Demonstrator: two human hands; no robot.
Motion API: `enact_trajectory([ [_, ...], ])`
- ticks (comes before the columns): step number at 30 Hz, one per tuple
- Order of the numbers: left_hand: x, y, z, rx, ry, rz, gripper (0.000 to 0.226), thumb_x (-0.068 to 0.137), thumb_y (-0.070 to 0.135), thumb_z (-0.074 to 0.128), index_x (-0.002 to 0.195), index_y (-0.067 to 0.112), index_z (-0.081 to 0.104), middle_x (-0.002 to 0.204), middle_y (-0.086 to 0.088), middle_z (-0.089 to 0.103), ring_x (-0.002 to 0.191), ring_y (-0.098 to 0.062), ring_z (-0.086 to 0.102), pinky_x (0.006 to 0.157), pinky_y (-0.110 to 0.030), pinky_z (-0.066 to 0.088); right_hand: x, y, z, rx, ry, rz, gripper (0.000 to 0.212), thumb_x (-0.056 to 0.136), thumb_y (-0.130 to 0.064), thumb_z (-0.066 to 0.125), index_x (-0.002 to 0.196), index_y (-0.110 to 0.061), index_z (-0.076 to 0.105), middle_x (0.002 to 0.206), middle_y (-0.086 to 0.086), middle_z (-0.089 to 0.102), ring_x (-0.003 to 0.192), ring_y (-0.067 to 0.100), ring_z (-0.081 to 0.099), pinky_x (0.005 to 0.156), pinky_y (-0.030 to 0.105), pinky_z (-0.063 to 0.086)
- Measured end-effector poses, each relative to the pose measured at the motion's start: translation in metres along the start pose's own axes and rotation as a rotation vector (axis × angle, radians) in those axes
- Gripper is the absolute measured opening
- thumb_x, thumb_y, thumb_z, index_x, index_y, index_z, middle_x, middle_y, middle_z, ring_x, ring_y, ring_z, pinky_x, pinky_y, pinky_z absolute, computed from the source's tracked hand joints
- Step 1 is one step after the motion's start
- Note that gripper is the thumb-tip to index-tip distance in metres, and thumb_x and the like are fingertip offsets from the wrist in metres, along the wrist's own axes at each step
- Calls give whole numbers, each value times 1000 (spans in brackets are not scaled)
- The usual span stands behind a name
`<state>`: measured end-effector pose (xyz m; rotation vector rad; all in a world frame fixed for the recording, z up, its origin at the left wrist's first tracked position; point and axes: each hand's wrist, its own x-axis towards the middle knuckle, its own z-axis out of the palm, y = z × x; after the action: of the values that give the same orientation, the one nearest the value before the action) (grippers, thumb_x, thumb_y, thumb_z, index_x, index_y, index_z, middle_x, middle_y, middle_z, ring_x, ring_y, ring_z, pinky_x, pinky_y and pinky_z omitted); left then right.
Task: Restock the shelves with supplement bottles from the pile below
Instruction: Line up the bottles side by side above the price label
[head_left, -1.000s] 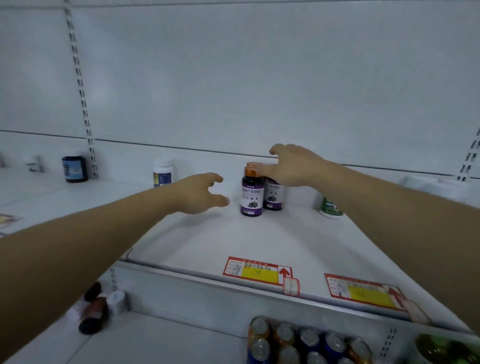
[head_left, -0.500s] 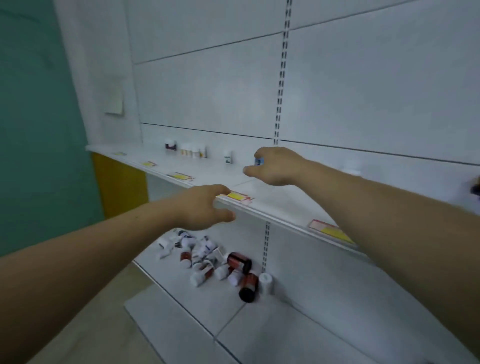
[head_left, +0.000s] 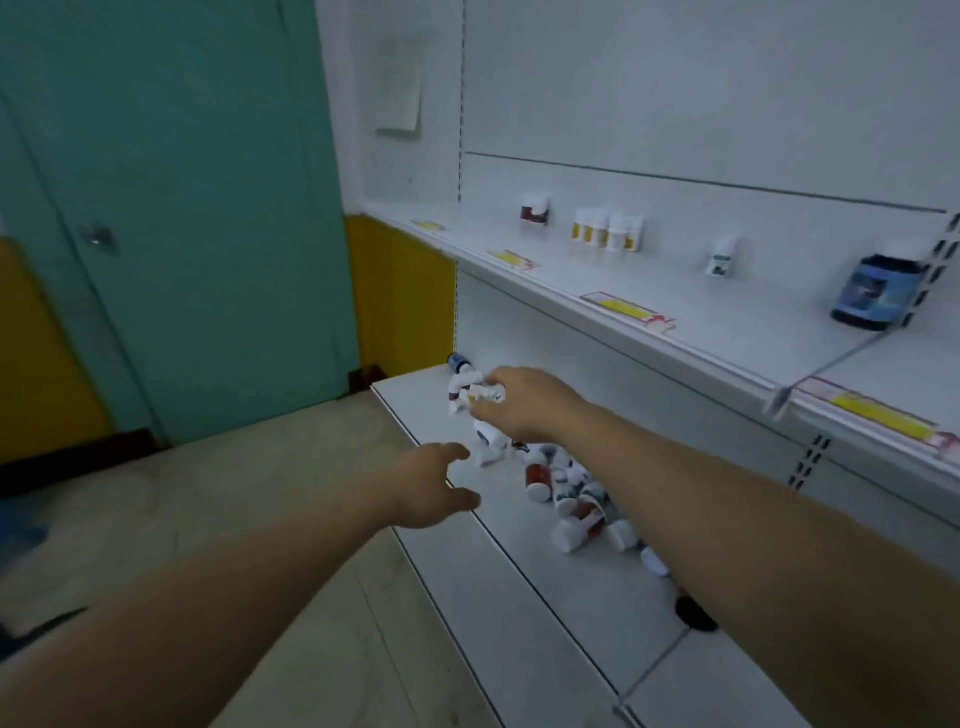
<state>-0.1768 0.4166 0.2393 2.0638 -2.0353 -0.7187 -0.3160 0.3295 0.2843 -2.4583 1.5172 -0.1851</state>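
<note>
A pile of supplement bottles (head_left: 566, 493), white and dark red, lies on the low white shelf (head_left: 519, 597). My right hand (head_left: 524, 400) reaches over the far end of the pile. Its fingertips are at a small white bottle with a yellow label (head_left: 470, 393), but blur hides whether they grip it. My left hand (head_left: 431, 488) hovers at the low shelf's front edge, thumb spread and fingers loose, holding nothing. The upper shelf (head_left: 727, 322) carries a blue-labelled jar (head_left: 878, 293), a group of white bottles (head_left: 608, 231), a dark red bottle (head_left: 535, 210) and a small white bottle (head_left: 722, 257).
A teal door (head_left: 182, 208) and a yellow wall panel (head_left: 400, 291) stand to the left of the shelving. Beige floor (head_left: 260, 493) lies in front of the low shelf. Price tags (head_left: 628, 310) line the upper shelf's edge. A dark-capped bottle (head_left: 693, 613) lies under my right forearm.
My view swung left and down from the upper shelf. My right hand left the orange-capped bottle there and dropped to the pile; my left hand dropped to the low shelf's edge.
</note>
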Motion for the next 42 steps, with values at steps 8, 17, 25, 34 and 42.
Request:
enact_trajectory([
  [8, 148, -67, 23, -28, -177, -59, 69, 89, 46, 58, 146, 20, 30, 148, -5, 37, 133, -20, 39, 106, -27, 33, 106, 104, 83, 137, -134, 324, 54, 89, -48, 51, 132, -16, 48, 132, 12, 54, 118, 30, 52, 97, 37, 43],
  [17, 288, -81, 41, 17, -388, 113, 71, 89, 44, 58, 148, 21, 25, 154, -3, 27, 135, -22, 36, 106, -28, 31, 137, 158, 139, 235, -110, 671, 55, 87, -52, 52, 128, -15, 49, 128, 8, 57, 113, 27, 55, 93, 32, 43],
  [25, 363, -73, 90, 32, -543, 358, 74, 85, 37, 64, 147, 20, 27, 144, -9, 40, 123, -24, 48, 97, -29, 42, 114, 153, 189, 299, -8, 973, 44, 93, -33, 54, 128, -8, 49, 128, 13, 55, 115, 30, 54, 87, 31, 44],
  [34, 403, -56, 175, 83, -489, 350, 77, 90, 56, 48, 150, 32, 6, 155, -21, 5, 140, -39, 17, 111, -43, 24, 116, 169, 257, 509, 36, 1288, 70, 84, -49, 60, 137, -11, 34, 127, 14, 54, 114, 32, 55, 88, 33, 43],
  [42, 401, -66, 209, -31, -231, 235, 69, 89, 52, 51, 139, 14, 24, 128, -21, 46, 114, -39, 50, 96, -42, 40, 95, 173, 275, 541, 211, 1342, 50, 90, -32, 55, 133, -13, 37, 124, 15, 45, 111, 34, 52, 91, 36, 43],
])
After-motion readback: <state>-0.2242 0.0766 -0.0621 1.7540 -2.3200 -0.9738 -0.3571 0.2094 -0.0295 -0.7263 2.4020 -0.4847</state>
